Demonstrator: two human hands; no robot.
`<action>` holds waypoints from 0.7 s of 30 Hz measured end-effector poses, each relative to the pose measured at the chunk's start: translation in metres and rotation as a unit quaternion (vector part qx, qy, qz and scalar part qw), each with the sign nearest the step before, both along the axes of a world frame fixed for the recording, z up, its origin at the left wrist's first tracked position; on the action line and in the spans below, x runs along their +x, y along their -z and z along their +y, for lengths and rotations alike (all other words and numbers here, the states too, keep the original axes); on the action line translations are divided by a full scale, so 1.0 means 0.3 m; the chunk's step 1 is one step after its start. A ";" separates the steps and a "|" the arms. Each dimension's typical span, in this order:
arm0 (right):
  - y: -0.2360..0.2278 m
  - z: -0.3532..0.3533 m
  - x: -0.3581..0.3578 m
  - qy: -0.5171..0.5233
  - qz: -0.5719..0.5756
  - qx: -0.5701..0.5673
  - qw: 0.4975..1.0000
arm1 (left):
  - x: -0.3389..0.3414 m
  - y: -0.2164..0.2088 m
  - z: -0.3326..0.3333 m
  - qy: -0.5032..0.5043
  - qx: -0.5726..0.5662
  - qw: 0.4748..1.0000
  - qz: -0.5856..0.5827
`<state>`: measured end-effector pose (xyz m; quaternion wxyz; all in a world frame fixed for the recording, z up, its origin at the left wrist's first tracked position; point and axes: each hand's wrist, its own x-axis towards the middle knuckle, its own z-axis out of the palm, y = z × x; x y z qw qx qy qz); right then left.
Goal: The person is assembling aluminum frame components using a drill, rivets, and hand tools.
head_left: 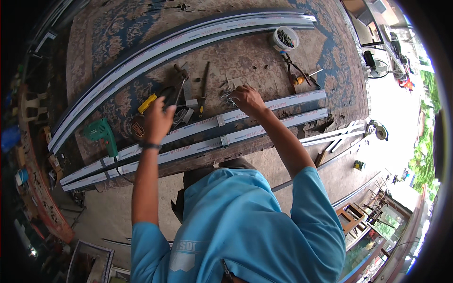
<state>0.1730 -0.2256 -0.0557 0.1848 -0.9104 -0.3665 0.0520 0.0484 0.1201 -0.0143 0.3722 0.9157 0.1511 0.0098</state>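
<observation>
My left hand hovers over the near left of the carpeted table, its thumb and fingers apart and nothing visible in its grasp. A yellow-handled tool lies just beyond it, partly hidden by the fingers. My right hand reaches down with its fingers bent together at a small heap of shiny metal pieces, probably screws. What the fingertips pinch is hidden. Below both hands run two film-covered metal profiles, side by side, with small metal brackets on them.
A green power drill rests at the left on the profiles. Longer profiles stretch along the table's far side. A white bucket of small fasteners stands far right, near pliers. A long dark tool lies mid-table.
</observation>
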 end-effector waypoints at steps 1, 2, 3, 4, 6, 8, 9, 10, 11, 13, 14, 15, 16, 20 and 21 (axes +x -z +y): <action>0.006 0.028 0.007 -0.011 0.000 0.004 1.000 | 0.021 0.083 -0.036 0.015 0.091 0.996 -0.018; 0.019 0.035 0.008 -0.033 -0.001 0.000 0.999 | 0.062 0.097 -0.086 0.025 0.114 0.992 0.042; 0.021 0.042 0.012 -0.056 -0.005 -0.002 0.998 | 0.106 0.125 -0.104 0.022 0.123 0.987 0.097; 0.022 0.051 0.013 -0.061 -0.006 0.000 0.998 | 0.128 0.140 -0.087 0.005 0.114 0.987 0.113; 0.032 0.040 0.011 -0.083 -0.023 -0.005 0.996 | 0.155 0.118 -0.066 -0.010 0.105 0.991 0.078; 0.050 0.037 0.033 -0.070 0.007 -0.023 0.997 | 0.155 0.057 -0.012 -0.045 0.082 0.995 0.035; 0.060 0.024 0.036 -0.053 0.038 -0.043 0.997 | 0.142 -0.022 0.005 -0.041 0.063 0.997 0.003; 0.059 0.005 0.032 -0.045 0.040 -0.042 0.997 | 0.119 -0.136 0.008 -0.047 -0.038 0.998 0.001; 0.046 0.002 0.034 -0.022 0.041 -0.032 0.998 | 0.066 -0.208 0.030 -0.043 -0.077 0.996 -0.016; 0.040 0.008 0.043 -0.002 0.042 -0.018 0.999 | -0.039 -0.327 0.063 -0.040 -0.093 0.994 -0.047; 0.054 0.010 0.056 -0.020 0.047 -0.029 0.998 | -0.069 -0.381 0.055 -0.043 -0.111 0.991 -0.067; 0.063 0.019 0.062 -0.041 0.052 -0.040 0.997 | -0.097 -0.415 0.043 -0.049 -0.128 0.987 -0.087; 0.070 0.024 0.062 -0.044 0.051 -0.038 0.997 | -0.114 -0.423 0.005 -0.052 -0.127 0.987 -0.088; 0.071 0.041 0.088 -0.038 0.060 -0.072 0.995 | -0.188 -0.380 -0.095 -0.061 -0.161 0.968 -0.181; 0.072 0.029 0.091 -0.047 0.073 -0.051 0.995 | -0.204 -0.380 -0.127 -0.052 -0.219 0.960 -0.168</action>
